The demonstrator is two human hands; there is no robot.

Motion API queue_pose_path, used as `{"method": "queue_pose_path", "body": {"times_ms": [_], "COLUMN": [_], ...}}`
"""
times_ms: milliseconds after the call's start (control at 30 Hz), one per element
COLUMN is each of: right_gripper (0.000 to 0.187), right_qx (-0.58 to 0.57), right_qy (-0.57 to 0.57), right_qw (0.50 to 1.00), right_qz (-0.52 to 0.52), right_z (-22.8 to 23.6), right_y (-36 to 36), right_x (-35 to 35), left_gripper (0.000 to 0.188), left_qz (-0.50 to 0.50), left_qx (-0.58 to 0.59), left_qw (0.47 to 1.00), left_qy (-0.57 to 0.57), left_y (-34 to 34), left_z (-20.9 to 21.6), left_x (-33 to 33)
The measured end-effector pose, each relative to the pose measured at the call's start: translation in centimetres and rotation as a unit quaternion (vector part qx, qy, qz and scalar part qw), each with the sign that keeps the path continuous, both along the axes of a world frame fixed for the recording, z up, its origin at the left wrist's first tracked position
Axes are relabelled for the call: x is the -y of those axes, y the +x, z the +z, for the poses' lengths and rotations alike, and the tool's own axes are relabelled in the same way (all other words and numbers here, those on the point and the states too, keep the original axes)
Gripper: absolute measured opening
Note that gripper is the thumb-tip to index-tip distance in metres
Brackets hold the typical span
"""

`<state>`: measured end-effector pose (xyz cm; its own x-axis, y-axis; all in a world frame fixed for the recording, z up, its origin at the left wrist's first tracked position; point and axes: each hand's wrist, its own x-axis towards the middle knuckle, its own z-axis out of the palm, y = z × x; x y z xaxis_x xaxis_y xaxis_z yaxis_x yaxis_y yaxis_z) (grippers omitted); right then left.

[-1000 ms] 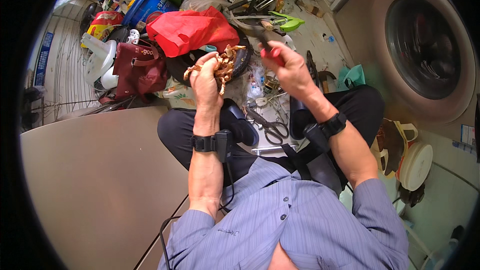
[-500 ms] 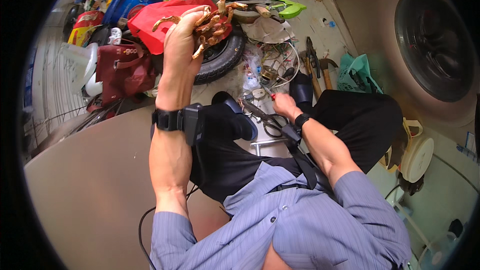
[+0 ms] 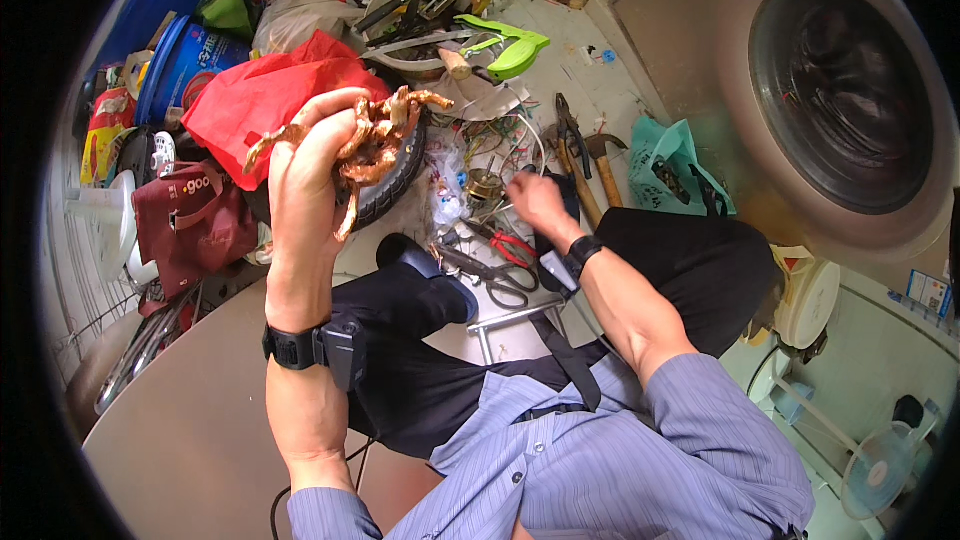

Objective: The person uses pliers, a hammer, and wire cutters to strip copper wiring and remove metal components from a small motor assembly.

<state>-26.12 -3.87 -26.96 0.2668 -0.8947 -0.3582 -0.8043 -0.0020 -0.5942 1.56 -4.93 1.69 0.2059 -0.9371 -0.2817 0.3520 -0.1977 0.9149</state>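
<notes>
Raised over the left side, my left hand (image 3: pixel 312 155) is closed around a copper-brown, gnarled bundle (image 3: pixel 372 162) with several twisted prongs sticking out. My right hand (image 3: pixel 540 204) is low over the floor, fingers apart and reaching beside a small round copper-coloured coil part (image 3: pixel 485 183) and loose wires. Just below that hand lie red-handled pliers (image 3: pixel 514 247), and dark scissors (image 3: pixel 497 278) rest beside them. The fingertips of my right hand are partly hidden, but nothing shows in them.
A black tyre (image 3: pixel 395 180) and red bag (image 3: pixel 270 90) lie behind my left hand. Dark pliers (image 3: pixel 570 130) and a hammer (image 3: pixel 605 165) lie beyond my right hand, near a teal bag (image 3: pixel 675 165). A washing machine (image 3: pixel 710 70) stands right; a light-green-handled tool (image 3: pixel 515 50) lies farther back.
My right hand has let go of the red-handled pliers, which now lie on the floor, and has moved up toward the coil part. My left hand still holds the bundle; the view has shifted.
</notes>
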Motion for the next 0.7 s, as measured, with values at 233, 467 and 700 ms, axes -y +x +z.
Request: {"method": "queue_pose_path", "body": {"times_ms": [233,467,700], "right_gripper": [0.054,0.064,0.047], "right_qx": [-0.167,-0.27,-0.229], "right_qy": [-0.07,0.008,0.02], "right_qw": [0.977,0.962,0.973], "right_qz": [-0.112,0.03,0.006], "right_z": [-1.8,-4.1,-4.5], "right_y": [-8.5,-7.5,-7.7], "right_x": [9.5,11.6,11.2], "left_gripper": [0.03,0.044,0.054], "left_qz": [-0.038,-0.029,-0.013], "left_qx": [0.065,-0.092,-0.236], "left_qw": [0.996,0.995,0.97], "left_qy": [0.041,0.027,0.05], "left_y": [-0.7,-0.7,-0.2], "left_z": [0.2,-0.9,-3.3], "left_x": [-0.6,-1.2,-1.1]}}
